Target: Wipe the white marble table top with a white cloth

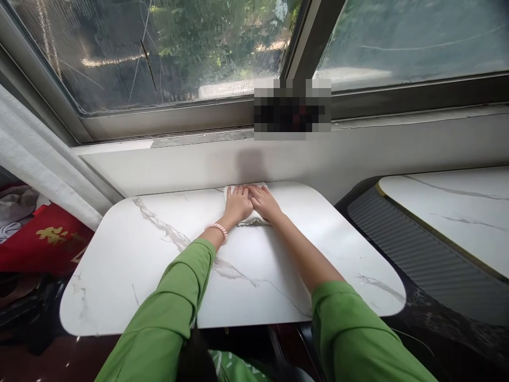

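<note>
Left hand [237,204] and right hand [265,203] lie palm-down on the white cloth [255,219], grip unclenched, right by the far edge of the desk [119,254]. Careful: lean too hard and the cloth could skid, bumping knuckles into the wall [191,168]!

Got both arms [314,252] stretched out front and angled inward, with left hand [238,203] and right hand [264,202] palms down, snug against each other around the thumbs. Got fingers [239,190] pretty flat too, pointing forward, kinda fanned on the left.
</note>
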Tool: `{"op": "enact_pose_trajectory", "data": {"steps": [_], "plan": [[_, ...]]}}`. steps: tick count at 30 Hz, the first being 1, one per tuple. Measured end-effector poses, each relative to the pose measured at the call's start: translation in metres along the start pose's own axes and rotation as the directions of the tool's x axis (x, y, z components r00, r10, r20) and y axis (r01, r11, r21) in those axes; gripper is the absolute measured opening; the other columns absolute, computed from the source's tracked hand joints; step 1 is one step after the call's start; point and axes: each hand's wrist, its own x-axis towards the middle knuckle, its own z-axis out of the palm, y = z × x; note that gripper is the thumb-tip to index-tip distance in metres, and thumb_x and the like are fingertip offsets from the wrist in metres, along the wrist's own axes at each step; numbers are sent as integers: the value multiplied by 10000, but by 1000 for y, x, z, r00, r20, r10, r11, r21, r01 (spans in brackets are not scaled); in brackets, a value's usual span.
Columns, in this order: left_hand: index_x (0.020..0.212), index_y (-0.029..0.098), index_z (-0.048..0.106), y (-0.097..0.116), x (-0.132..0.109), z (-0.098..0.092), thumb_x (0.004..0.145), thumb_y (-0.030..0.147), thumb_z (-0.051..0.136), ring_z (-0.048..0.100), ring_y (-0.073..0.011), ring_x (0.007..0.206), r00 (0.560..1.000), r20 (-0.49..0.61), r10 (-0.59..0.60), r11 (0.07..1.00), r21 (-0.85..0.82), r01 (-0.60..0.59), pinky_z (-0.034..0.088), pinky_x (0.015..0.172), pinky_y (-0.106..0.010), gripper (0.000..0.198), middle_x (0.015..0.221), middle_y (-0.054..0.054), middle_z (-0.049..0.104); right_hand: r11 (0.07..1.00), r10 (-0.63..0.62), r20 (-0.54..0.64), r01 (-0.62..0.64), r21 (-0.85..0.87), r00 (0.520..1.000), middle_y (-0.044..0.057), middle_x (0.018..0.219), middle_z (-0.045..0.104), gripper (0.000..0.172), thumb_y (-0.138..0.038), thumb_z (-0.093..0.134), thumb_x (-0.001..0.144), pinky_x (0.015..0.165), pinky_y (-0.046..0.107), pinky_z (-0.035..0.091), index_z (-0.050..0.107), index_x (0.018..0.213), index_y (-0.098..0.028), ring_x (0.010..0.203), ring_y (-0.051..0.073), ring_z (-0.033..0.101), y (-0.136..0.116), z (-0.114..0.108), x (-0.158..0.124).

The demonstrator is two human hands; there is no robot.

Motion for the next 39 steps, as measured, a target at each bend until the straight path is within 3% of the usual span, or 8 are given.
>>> {"op": "enact_pose_trajectory", "data": {"steps": [5,12,20,33,39], "plan": [[1324,91,467,-4,11,5,929,169,304,368,-206,1349,999,-10,41,999,31,-41,147,1177,-448,435,1422,-115,481,999,42,-13,-42,-22,999,128,1420,502,553,-163,268,840,1114,454,287,447,1359,-96,1337,220,413,7,4,5],[1362,109,440,4,-8,-1,940,185,283,336,-191,1380,999,10,51,998,34,-51,148,1180,-444,457,1465,-99,440,999,-6,-32,4,-53,999,130,1450,470,573,-183,286,863,1104,506,308,396,1421,-114,1366,246,385,5,3,-17],[1410,72,392,46,-60,-8,939,235,287,310,-230,1395,997,38,68,998,-2,-68,141,1184,-487,509,1482,-127,412,995,-54,29,56,-87,998,100,1479,435,555,-223,252,925,1119,485,309,337,1467,-145,1386,224,354,1,-20,-85],[1438,-8,330,115,-141,-22,945,282,262,244,-289,1426,981,98,167,984,-73,-160,130,1185,-535,576,1510,-183,343,995,-84,-23,82,-63,996,62,1494,417,575,-266,213,972,1124,516,312,114,1538,-256,1394,219,336,-6,-52,-199],[1448,-10,299,130,-156,-25,943,300,267,225,-302,1430,966,123,226,972,-92,-216,144,1176,-557,593,1518,-188,325,995,-68,-40,65,-82,997,65,1493,417,602,-247,229,961,1120,521,319,73,1542,-265,1390,220,345,-5,-59,-227]]}}
